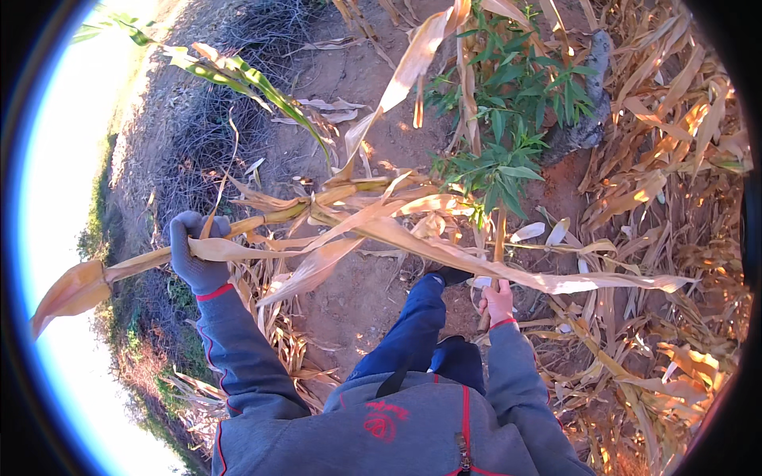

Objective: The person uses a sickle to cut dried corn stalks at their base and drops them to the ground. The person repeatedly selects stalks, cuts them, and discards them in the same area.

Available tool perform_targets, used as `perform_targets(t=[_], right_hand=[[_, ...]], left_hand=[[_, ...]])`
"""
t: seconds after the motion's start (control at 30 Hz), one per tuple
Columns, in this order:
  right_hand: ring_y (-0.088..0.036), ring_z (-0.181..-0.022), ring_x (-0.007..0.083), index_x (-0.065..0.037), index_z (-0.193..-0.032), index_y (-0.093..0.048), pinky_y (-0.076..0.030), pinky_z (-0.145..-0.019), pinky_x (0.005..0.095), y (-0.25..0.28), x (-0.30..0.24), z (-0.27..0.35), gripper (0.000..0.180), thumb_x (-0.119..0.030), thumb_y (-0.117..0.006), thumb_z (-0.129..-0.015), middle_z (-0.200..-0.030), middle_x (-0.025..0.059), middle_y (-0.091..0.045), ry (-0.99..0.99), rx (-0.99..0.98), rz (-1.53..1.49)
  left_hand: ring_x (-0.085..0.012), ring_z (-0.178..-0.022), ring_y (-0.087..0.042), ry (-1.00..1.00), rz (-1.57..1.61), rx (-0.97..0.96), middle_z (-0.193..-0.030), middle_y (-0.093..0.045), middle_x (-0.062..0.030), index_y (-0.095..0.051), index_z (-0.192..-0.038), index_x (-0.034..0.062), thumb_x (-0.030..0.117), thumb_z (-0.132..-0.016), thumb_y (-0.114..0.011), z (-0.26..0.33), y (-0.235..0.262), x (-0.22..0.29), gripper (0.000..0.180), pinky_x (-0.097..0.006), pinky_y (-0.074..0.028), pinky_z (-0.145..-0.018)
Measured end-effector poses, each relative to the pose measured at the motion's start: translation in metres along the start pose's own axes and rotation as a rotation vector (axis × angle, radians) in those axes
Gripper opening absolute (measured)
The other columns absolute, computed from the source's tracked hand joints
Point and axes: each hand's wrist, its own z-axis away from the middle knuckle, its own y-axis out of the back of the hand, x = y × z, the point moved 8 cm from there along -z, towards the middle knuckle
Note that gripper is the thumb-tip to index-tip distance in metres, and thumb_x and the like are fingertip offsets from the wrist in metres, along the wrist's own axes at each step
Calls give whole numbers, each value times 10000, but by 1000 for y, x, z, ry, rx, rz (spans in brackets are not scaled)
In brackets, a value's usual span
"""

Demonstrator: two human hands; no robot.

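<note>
My left hand point(193, 258), in a grey knitted glove, is closed around a dry corn stalk point(274, 216). The stalk lies crosswise in front of me, its yellowed leaves spreading to the right, and one long dry leaf point(548, 282) reaches over near my right hand. Bare and closed, my right hand point(498, 303) grips a slim wooden handle point(499, 238) that points away from me. Corn leaves and green plants cover the handle's far end, so what it carries cannot be made out.
Leafy green weeds point(508, 170) grow ahead, beside a grey, rough lump point(591, 95). Cut dry stalks and leaves point(659, 238) pile up along the right. A heap of thin dark twigs point(214, 119) lies at the far left. Reddish bare soil point(341, 293) shows around my feet.
</note>
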Motion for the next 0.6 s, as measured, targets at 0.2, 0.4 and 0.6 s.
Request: perform_targets(t=[0.2,0.4,0.6], right_hand=[[-464,-436,96,-177,-1253,-485,-420,-375,272,6,20,4,506,1,-508,-779,-646,12,-489,-136,-100,-66],[-496,-453,110,-168,-1227,-516,-449,-396,278,-20,52,-4,502,0,-517,-754,-673,38,-518,-171,-119,104],[-481,-432,129,-132,-1172,-536,-410,-374,282,-34,108,-7,407,-35,-550,-776,-620,27,-491,-119,-303,-93]], left_hand=[[-105,-710,-565,424,-413,-329,-971,-563,-61,-491,-1248,69,17,-791,-544,40,-37,-142,463,-224,-474,-620],[-188,-1036,-514,535,-870,-808,-1129,-521,-80,-375,-1335,70,173,-620,-787,129,-99,-278,831,-310,-444,-866],[-324,-1152,-466,23,-1061,-939,-1308,-407,-184,-476,-1260,121,367,-590,-786,185,-189,-308,778,-412,-391,-956]])
